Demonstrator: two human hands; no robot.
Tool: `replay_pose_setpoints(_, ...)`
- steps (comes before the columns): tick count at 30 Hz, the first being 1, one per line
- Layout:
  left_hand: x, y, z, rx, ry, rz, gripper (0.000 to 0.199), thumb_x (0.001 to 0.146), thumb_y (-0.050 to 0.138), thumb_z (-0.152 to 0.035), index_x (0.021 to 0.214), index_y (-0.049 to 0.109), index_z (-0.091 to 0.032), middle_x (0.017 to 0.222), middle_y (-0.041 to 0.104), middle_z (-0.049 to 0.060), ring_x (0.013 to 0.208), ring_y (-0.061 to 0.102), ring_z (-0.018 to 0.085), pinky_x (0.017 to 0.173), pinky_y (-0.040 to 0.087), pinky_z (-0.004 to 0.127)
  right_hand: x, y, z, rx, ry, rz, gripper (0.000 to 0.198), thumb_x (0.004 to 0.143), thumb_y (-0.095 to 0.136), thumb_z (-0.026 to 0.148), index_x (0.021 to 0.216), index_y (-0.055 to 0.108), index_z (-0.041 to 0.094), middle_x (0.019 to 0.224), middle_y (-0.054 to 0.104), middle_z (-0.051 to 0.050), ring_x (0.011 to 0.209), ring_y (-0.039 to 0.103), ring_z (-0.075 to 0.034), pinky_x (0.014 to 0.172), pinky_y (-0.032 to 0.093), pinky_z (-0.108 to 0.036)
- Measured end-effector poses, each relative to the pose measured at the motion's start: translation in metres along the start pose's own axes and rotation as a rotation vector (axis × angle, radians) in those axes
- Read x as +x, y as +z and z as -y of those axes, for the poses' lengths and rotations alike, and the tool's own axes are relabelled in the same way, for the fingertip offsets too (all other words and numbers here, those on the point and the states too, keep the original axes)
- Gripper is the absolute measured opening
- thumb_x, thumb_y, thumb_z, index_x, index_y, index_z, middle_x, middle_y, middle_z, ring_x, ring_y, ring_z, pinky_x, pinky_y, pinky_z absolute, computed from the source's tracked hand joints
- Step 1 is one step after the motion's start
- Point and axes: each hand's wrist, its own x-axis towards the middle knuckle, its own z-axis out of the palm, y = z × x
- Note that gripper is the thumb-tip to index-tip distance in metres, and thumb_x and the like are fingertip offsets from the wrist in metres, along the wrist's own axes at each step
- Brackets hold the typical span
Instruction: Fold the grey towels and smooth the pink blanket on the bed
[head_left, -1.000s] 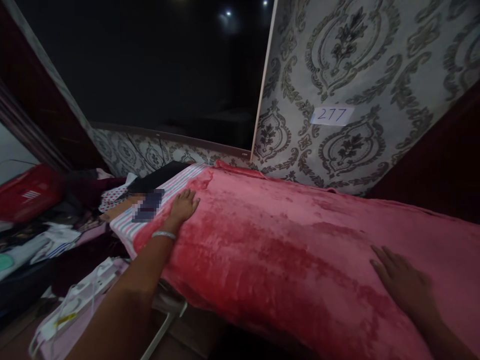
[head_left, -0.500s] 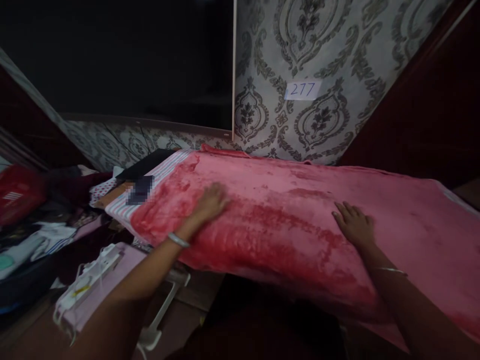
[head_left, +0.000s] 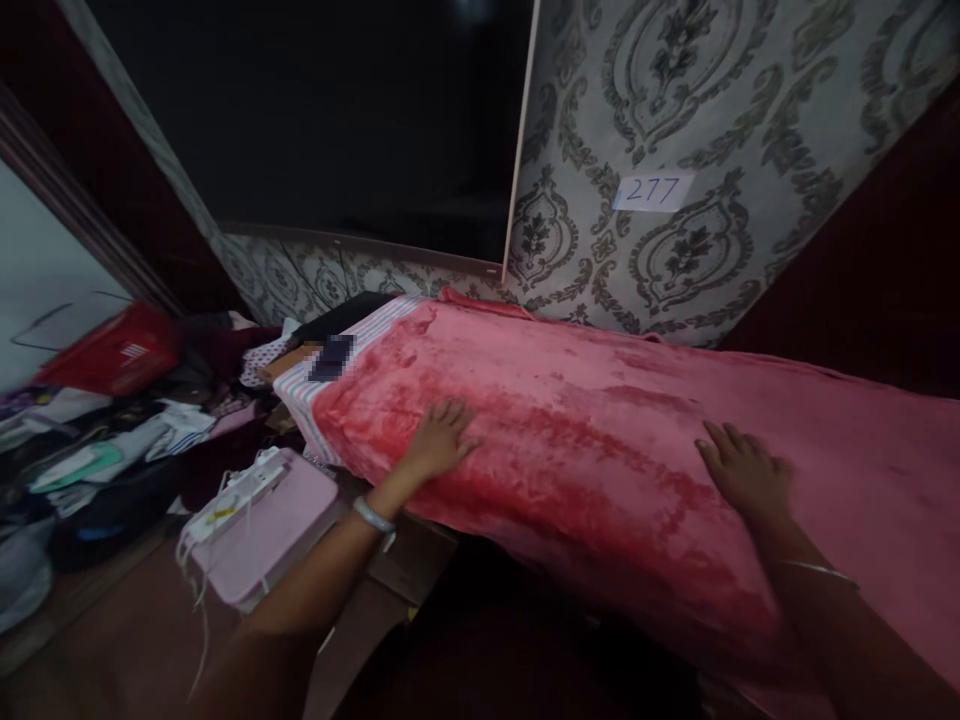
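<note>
A pink-red plush blanket point(head_left: 555, 430) lies spread over a long raised surface, its near side hanging down. My left hand point(head_left: 442, 440) rests flat on the blanket's left part, fingers spread, a bangle at the wrist. Farther right, my right hand point(head_left: 742, 470) also lies palm down on the plush with its fingers apart. Neither hand grips anything. Beyond the blanket's left end shows a striped cloth point(head_left: 304, 385), with a small dark blurred-out item point(head_left: 331, 358) on top.
A large dark television point(head_left: 337, 120) hangs on the patterned wall, beside a paper marked 277 point(head_left: 652, 192). At the left are heaped clothes point(head_left: 150, 440) and a red bag point(head_left: 124, 350). A power strip point(head_left: 240, 495) lies on a pale pink box-like piece point(head_left: 300, 505).
The view has shifted left, so things appear farther right. My left hand has slid a little nearer to the blanket's front edge. My right hand stays flat on the blanket.
</note>
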Motion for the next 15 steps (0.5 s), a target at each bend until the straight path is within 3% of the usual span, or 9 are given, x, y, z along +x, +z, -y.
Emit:
replay_pose_setpoints(3, -0.016, -0.014, 0.059, 0.088, -0.213, -0.043, 0.061, 0.1, 0.038, -0.052, 0.153, 0.046, -0.023, 0.163, 0.037, 0.013, 0.153, 0.03, 0.034, 0.122, 0.024, 0.06, 0.0, -0.001, 0.0, 0.01, -0.006, 0.015, 0.073, 0.102, 0.012, 0.05, 0.154, 0.046, 0.012, 0.16, 0.039, -0.021, 0.142, 0.039, -0.042, 0.109, 0.033, -0.065)
replay_pose_setpoints(7, -0.038, -0.026, 0.117, 0.165, -0.351, -0.102, 0.059, 0.1, 0.036, -0.044, 0.151, 0.048, -0.017, 0.161, 0.041, 0.014, 0.152, 0.032, 0.033, 0.123, 0.023, 0.054, 0.001, 0.002, -0.003, 0.023, -0.035, -0.008, 0.075, 0.101, 0.012, 0.052, 0.153, 0.047, 0.01, 0.159, 0.041, -0.024, 0.139, 0.041, -0.045, 0.105, 0.035, -0.067)
replay_pose_setpoints(10, -0.05, -0.026, 0.139, 0.18, -0.382, -0.187, 0.057, 0.1, 0.032, -0.037, 0.148, 0.052, -0.014, 0.157, 0.047, 0.015, 0.151, 0.035, 0.03, 0.123, 0.024, 0.05, 0.002, 0.003, -0.005, 0.017, -0.059, -0.015, 0.075, 0.1, 0.014, 0.053, 0.153, 0.048, 0.01, 0.157, 0.043, -0.024, 0.138, 0.042, -0.046, 0.103, 0.036, -0.068)
replay_pose_setpoints(15, -0.052, -0.026, 0.145, 0.169, -0.409, -0.261, 0.054, 0.098, 0.032, -0.033, 0.142, 0.057, -0.015, 0.154, 0.052, 0.014, 0.147, 0.04, 0.027, 0.121, 0.028, 0.048, 0.004, 0.004, -0.004, -0.016, -0.033, -0.003, 0.074, 0.102, 0.012, 0.052, 0.153, 0.048, 0.012, 0.159, 0.042, -0.021, 0.14, 0.041, -0.043, 0.105, 0.037, -0.065)
